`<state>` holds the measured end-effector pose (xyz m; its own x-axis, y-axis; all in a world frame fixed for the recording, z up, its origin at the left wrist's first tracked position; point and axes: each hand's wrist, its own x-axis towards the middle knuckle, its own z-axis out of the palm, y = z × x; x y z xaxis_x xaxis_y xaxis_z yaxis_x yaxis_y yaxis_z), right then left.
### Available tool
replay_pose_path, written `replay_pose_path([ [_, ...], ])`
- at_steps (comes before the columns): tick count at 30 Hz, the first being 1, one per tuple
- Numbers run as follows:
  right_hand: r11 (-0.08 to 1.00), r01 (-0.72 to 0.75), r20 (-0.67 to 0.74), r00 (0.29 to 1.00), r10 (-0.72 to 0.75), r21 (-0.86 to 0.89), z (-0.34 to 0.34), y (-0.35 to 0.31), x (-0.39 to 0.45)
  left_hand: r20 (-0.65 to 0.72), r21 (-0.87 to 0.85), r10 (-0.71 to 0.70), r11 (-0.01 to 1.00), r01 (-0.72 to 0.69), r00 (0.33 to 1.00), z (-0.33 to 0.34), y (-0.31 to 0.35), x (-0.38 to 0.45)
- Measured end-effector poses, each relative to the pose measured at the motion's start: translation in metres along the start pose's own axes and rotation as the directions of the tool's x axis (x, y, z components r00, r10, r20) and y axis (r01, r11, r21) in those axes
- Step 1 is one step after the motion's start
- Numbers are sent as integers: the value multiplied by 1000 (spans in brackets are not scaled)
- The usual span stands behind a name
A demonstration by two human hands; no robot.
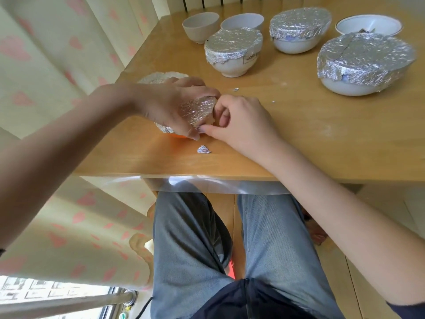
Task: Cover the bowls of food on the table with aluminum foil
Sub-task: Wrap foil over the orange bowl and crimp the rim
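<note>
Three bowls foiled; both hands, left hand [170, 107] and right hand [239, 118], gripping and crimping foil [197, 109] around orange bowl [178, 135]; three bowls remaining uncovered.

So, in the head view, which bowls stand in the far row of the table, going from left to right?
Empty grey bowl → empty white bowl → foil-covered bowl → open white bowl with a gold rim.
</note>
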<state>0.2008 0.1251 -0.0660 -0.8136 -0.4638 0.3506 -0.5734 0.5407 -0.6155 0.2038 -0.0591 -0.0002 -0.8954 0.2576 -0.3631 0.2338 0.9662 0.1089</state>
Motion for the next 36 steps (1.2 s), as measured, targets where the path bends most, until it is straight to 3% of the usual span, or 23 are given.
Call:
replay_pose_path([
  [5,989,60,11,998,-62,133,-1,12,10,30,-14,1,1000,-1,1000,-2,2,-2],
  [10,982,133,41,989,-140,135,-9,18,24,43,-48,-12,999,14,999,-3,3,-4],
  [12,981,191,61,979,-193,37,-15,21,29,46,-49,-10,999,12,999,-3,5,-4],
  [15,923,283,80,959,-272,-261,-23,24,36,51,-59,-7,998,10,999,-3,8,-5],
  [18,889,316,94,949,-303,-330,-21,27,41,52,-60,-4,998,8,999,-3,9,-5],
  [21,921,292,106,956,-273,-258,-20,34,42,57,-71,-3,997,7,998,-4,9,-6],
  [25,979,198,22,980,-197,-51,-22,44,43,42,-92,8,996,-4,999,-4,9,-6],
  [31,981,193,28,981,-193,-24,-19,41,50,66,-98,5,995,2,998,-5,10,-6],
  [36,979,204,230,952,-204,23,-30,36,74,89,-78,1,997,6,996,-5,11,-4],
])
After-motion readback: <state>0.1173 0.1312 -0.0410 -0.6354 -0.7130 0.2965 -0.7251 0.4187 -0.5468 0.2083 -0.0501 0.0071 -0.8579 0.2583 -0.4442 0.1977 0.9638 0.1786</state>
